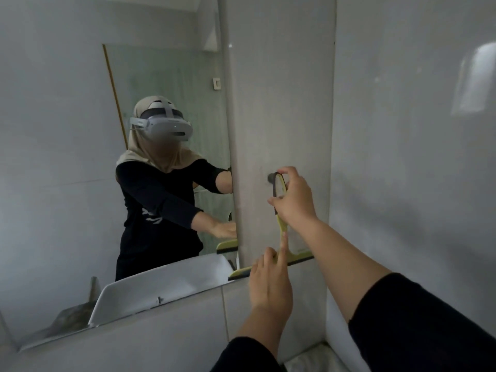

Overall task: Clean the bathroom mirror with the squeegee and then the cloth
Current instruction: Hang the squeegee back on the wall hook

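Here's the squeegee [279, 232], a yellow-green one, hanging by the dark loop at the top of its handle from a small hook [269, 178] on the wall panel just right of the mirror [80, 157]. The right hand [294, 200] is up at that loop, thumb and fingertips pinched on the handle's upper end, right where it meets the hook. Lower down, the left hand [268, 280] reaches in with its index finger stretched up along the handle near the blade; the other fingers are loosely curled, not closed on anything that I can tell. The blade sits at an angle, low against the panel and just above the mirror's bottom corner. My read: this is a light plastic tool, stiff in the handle with a soft rubber edge, so the handle's middle looks like the firm place to hold, keeping fingers off the rubber. The cloth isn't in view.
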A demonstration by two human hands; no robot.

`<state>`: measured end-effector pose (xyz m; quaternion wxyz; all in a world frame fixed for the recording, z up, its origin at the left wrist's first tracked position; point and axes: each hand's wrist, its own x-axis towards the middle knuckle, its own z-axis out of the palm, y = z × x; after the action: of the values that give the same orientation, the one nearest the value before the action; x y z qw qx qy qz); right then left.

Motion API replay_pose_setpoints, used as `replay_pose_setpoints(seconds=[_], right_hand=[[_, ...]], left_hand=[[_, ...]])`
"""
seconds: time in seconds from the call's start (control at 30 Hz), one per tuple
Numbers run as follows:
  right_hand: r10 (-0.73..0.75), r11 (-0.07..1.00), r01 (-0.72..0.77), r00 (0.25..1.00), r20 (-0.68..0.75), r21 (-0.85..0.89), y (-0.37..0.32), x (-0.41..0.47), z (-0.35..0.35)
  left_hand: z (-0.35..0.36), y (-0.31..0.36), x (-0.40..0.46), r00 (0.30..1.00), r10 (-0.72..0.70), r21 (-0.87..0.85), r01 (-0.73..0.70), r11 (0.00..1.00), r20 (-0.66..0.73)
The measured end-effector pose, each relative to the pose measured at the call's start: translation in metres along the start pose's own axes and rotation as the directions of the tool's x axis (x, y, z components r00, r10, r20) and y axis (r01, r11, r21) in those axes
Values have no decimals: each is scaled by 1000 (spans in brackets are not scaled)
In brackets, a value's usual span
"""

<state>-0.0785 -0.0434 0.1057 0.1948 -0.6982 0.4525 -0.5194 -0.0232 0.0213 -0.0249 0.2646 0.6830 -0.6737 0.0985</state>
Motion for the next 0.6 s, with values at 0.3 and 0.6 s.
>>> replay_pose_setpoints(seconds=[0.3, 0.6], right_hand=[[-17, 997, 16, 1000, -19, -75, 32, 17, 21], [39, 967, -16, 995, 88, -255, 24, 13, 14]], left_hand=[[26, -17, 24, 991, -33, -9, 34, 999, 127], [19, -23, 24, 984, -14, -90, 30, 996, 180]])
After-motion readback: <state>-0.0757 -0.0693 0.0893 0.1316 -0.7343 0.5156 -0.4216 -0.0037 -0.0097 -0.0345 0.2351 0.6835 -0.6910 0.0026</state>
